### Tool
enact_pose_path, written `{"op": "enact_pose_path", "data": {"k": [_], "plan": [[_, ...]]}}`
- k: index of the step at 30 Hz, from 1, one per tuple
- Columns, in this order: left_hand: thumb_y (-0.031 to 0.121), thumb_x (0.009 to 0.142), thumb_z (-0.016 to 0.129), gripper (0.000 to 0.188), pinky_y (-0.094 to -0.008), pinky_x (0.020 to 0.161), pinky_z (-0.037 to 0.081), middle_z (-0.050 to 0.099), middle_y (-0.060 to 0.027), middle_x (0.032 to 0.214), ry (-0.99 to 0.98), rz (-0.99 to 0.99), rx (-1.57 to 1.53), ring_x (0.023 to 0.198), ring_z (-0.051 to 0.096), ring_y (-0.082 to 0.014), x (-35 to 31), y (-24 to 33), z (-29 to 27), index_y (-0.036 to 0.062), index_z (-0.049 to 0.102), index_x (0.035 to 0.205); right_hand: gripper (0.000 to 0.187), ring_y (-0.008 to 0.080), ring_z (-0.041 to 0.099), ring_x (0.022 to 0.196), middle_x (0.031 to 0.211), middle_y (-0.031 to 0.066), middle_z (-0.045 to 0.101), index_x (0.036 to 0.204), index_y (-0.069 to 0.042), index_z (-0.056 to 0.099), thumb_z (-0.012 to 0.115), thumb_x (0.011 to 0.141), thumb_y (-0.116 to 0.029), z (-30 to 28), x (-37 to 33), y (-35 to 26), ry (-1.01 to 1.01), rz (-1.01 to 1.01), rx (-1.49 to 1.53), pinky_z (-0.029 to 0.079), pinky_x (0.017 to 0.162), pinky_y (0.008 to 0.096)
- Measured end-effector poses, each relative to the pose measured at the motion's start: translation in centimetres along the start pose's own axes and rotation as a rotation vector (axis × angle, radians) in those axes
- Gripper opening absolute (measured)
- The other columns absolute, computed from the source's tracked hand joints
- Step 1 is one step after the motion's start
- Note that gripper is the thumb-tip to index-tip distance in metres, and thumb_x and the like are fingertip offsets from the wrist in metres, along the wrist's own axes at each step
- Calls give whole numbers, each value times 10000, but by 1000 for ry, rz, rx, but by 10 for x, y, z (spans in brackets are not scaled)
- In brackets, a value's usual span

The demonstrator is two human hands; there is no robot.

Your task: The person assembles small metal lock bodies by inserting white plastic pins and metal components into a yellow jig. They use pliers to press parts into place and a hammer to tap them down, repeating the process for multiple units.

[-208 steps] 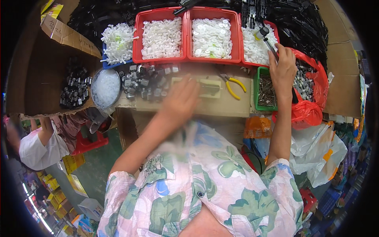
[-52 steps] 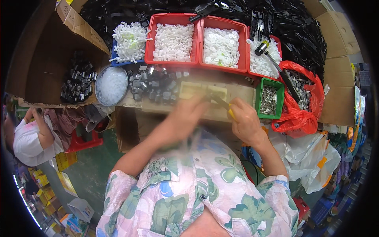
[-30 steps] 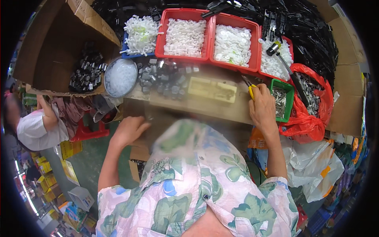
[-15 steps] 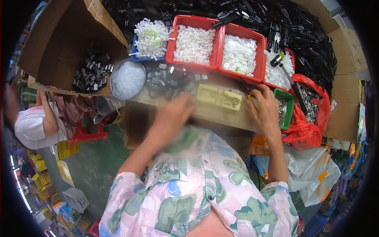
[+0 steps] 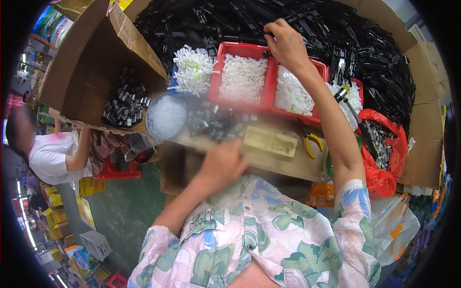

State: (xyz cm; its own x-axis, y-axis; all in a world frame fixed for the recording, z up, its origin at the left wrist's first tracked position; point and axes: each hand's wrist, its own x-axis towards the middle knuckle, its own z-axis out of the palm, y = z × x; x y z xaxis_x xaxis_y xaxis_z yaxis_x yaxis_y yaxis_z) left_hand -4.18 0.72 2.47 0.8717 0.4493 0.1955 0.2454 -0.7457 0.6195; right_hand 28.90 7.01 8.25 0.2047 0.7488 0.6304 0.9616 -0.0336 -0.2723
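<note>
Right hand (image 5: 289, 47): your fingers curl at the black parts (image 5: 225, 24); can't tell if grasping. Left hand (image 5: 222, 164) blurred, grip unreadable; cream block (image 5: 269, 142) just right of those fingers, probably central for two-handed reach.

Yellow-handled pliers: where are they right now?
In the head view, right of centre, the yellow-handled pliers lie on the bench just right of the cream block, left of the green tray that the right forearm partly hides.
</note>
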Motion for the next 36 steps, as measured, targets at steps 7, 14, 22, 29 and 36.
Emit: {"op": "enact_pose_path", "data": {"k": [7, 14, 22, 29, 36], "plan": [[51, 887, 676, 241, -220, 595, 420, 559, 19, 818, -126, -213, -535, 692, 530, -31, -3, -19, -5, 35, 515, 1066, 313, 341, 625, 1051, 1072, 122, 630, 1129, -85, 651, 729, 853, -211, 30, 52, 36, -31, 82, -361, 547, 831, 465], [6, 930, 622, 238, -252, 705, 529, 568, -13, 981, -99, -324, -1052, 836, 589, -74, -2, -30, -1, 50, 488, 1122, 269, 316, 633, 1053, 1051, 109, 641, 1032, -55, 668, 733, 834, -225, 19, 62, 38, 60, 51, -288, 541, 835, 473], [15, 950, 613, 236, -268, 713, 545, 626, -50, 971, -84, -427, -983, 808, 628, -109, -8, -35, 5, 29, 509, 1161, 204, 393, 652, 935, 997, 203, 663, 1095, 4, 650, 602, 908, -62, -57, -5, -19, 19, -106, 144, 526, 799, 430], [102, 979, 634, 173, -212, 613, 486, 691, -65, 867, 48, -489, -1059, 731, 671, -117, -9, -22, 0, 13, 587, 1120, 192, 364, 616, 848, 899, 165, 641, 1038, -1, 648, 672, 849, -24, -88, -159, -86, -413, 256, 436, 487, 753, 444], [83, 977, 634, 195, -211, 654, 489, 684, -63, 914, 178, -495, -1118, 743, 648, -108, -4, -13, 2, 1, 605, 1151, 132, 306, 580, 924, 930, 103, 607, 926, -14, 664, 719, 806, -30, -67, -190, -101, -394, 315, 335, 469, 767, 421]]}}
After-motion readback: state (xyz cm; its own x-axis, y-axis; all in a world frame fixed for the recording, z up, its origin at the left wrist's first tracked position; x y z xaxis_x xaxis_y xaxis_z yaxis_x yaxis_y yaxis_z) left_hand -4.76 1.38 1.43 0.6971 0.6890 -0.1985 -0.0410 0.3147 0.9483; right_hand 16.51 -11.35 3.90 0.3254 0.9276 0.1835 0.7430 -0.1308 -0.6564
